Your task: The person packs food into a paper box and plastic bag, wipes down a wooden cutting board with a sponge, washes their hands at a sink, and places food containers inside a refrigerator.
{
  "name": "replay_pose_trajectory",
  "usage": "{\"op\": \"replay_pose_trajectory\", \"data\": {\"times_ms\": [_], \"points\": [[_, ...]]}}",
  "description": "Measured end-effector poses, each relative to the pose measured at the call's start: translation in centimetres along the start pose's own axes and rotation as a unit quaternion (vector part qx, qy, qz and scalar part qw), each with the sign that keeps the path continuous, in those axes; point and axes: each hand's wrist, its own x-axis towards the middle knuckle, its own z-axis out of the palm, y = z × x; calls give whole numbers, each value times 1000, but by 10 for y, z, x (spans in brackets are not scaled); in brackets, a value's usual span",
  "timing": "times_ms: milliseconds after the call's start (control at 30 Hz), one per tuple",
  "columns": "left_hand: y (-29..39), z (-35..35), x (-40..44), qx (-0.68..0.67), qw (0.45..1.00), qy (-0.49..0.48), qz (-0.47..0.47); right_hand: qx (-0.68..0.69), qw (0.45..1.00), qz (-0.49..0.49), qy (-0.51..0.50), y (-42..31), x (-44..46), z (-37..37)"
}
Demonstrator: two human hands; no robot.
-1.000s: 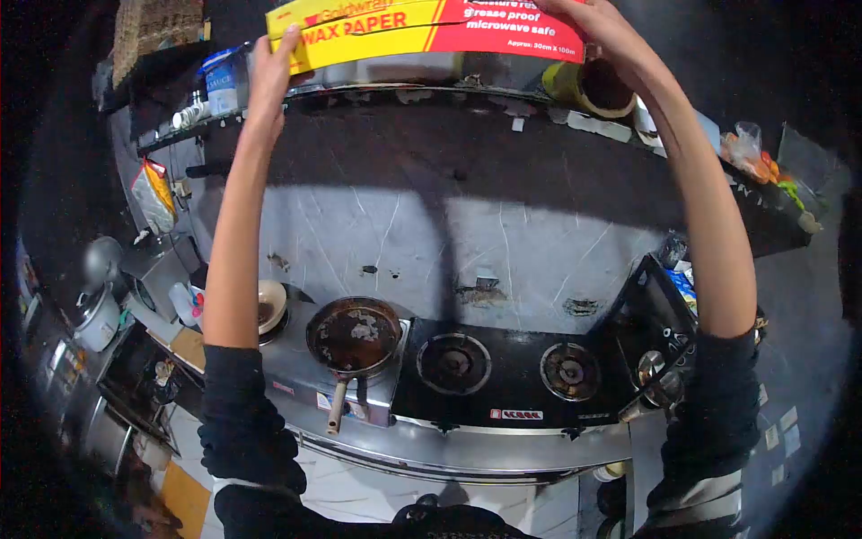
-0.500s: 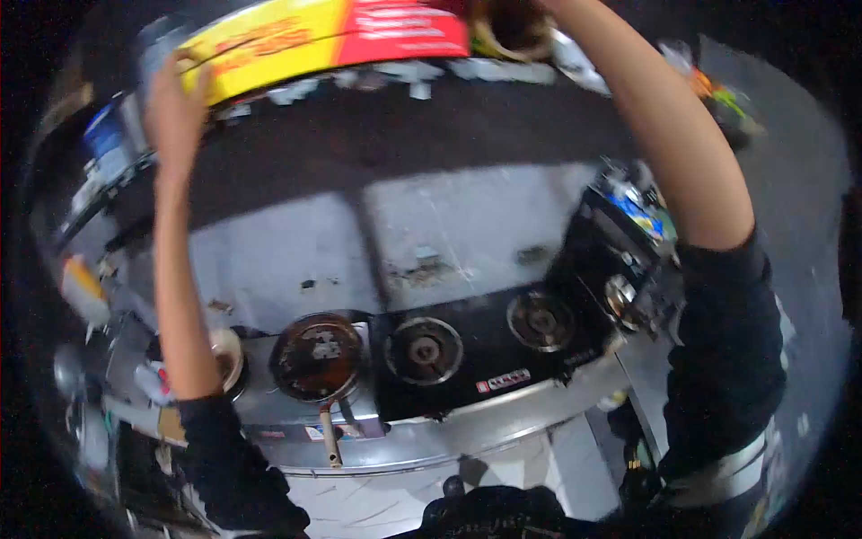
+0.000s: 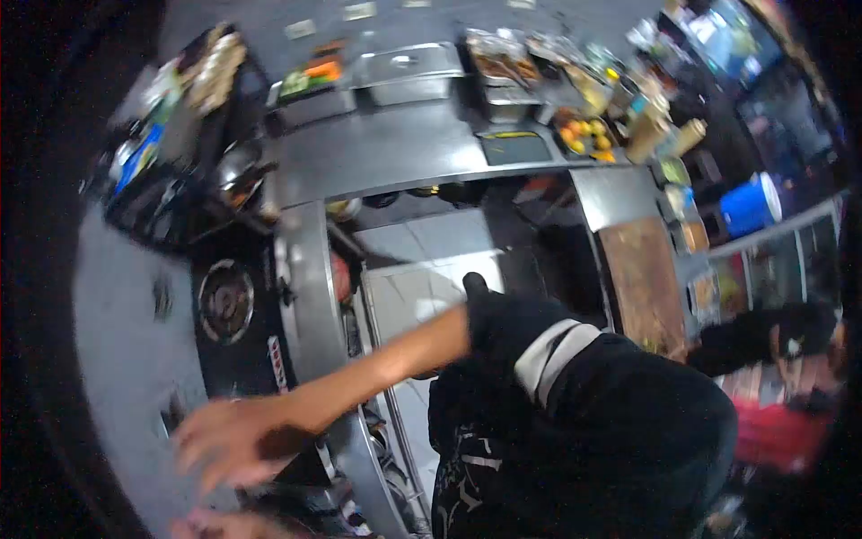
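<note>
My right hand (image 3: pixel 238 440) reaches out over the left side of the view, above the stove counter. Its fingers look stretched apart and I see nothing in them, though motion blurs them. Part of my left hand (image 3: pixel 220 525) shows at the bottom edge, just below the right one; its fingers are blurred and mostly cut off. Beyond my right hand lies the black gas stove (image 3: pixel 238 364) with a round burner (image 3: pixel 226 302). A dark shape beside the two hands is too blurred to name.
A steel counter (image 3: pixel 377 148) runs across the back with a lidded steel container (image 3: pixel 409 72), a dark tray (image 3: pixel 514 149) and yellow and orange fruit (image 3: pixel 584 135). A wooden board (image 3: pixel 642 283) lies at right. Another person in a dark sleeve (image 3: pixel 754 340) stands beyond it.
The view has swung right, from the stove and shelf to the back counter. My hands have come down from the yellow and red box on the shelf.
</note>
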Motion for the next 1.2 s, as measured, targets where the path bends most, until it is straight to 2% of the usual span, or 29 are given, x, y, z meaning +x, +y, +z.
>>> {"op": "replay_pose_trajectory", "data": {"times_ms": [33, 67, 100, 133, 167, 200, 233, 300, 367, 433, 500, 567, 600, 633, 667, 700, 733, 767, 800, 900, 933, 967, 1000, 1033, 1067, 1100, 1133, 1167, 1200], "points": [[18, 27, -56, -54, 992, -94, -64, -41, 989, 143, -16, -6, -67, -41], [84, 51, -77, -116, 963, -219, -106, -159, 948, 274, -21, -20, -137, -76], [113, 74, -125, -226, 924, -275, -139, -171, 908, 383, 23, -53, -195, -117], [144, 99, -178, -309, 905, -273, -108, -210, 856, 471, 35, -85, -252, -157], [197, 100, -194, -409, 807, -389, -172, -268, 802, 534, 20, -124, -293, -199], [250, 101, -210, -475, 677, -496, -265, -346, 763, 526, 144, -178, -324, -230], [303, 101, -226, -481, 559, -578, -349, -412, 674, 590, 165, -234, -326, -265], [405, 111, -222, -488, 364, -723, -326, -526, 490, 630, 295, -324, -342, -307], [490, 125, -232, -523, 281, -792, -139, -563, 367, 567, 477, -400, -388, -319], [573, 138, -233, -531, 173, -827, -54, -619, 235, 473, 581, -479, -430, -309], [652, 152, -258, -586, 148, -794, 67, -703, 59, 405, 581, -560, -475, -279], [731, 169, -307, -608, 134, -776, 106, -670, -116, 381, 627, -626, -502, -241], [778, 159, -303, -608, 147, -772, 114, -619, -169, 383, 664, -664, -549, -214], [818, 166, -327, -625, 183, -736, 188, -564, -219, 383, 698, -684, -585, -190], [854, 166, -353, -579, 211, -768, 176, -539, -175, 353, 744, -680, -555, -201], [886, 166, -375, -578, 205, -770, 176, -537, -150, 355, 751, -688, -564, -199], [910, 155, -383, -579, 169, -790, 109, -533, -123, 359, 756, -698, -586, -191], [931, 146, -388, -563, 153, -802, 124, -531, -93, 364, 759, -711, -610, -182], [946, 140, -395, -547, 141, -814, 133, -500, -107, 442, 737, -727, -633, -169], [964, 144, -415, -493, 155, -844, 144, -421, -37, 363, 830, -718, -602, -189], [963, 140, -406, -485, 142, -856, 108, -422, -26, 352, 835, -716, -598, -189], [962, 150, -433, -509, 159, -835, 138, -420, -14, 343, 840, -714, -593, -185], [952, 146, -404, -489, 150, -847, 142, -425, 22, 280, 861, -707, -581, -187], [943, 148, -396, -479, 166, -849, 149, -425, 57, 312, 848, -706, -575, -182], [929, 152, -402, -489, 155, -851, 113, -416, 48, 273, 866, -699, -565, -193], [910, 162, -413, -534, 176, -824, 75, -405, 100, 291, 861, -698, -564, -196], [890, 171, -409, -563, 230, -791, 66, -414, 98, 346, 836, -706, -583, -188], [871, 181, -392, -543, 272, -788, 97, -389, 145, 307, 856, -689, -556, -207], [850, 186, -365, -542, 277, -792, 36, -392, 175, 311, 848, -674, -532, -224]]}}
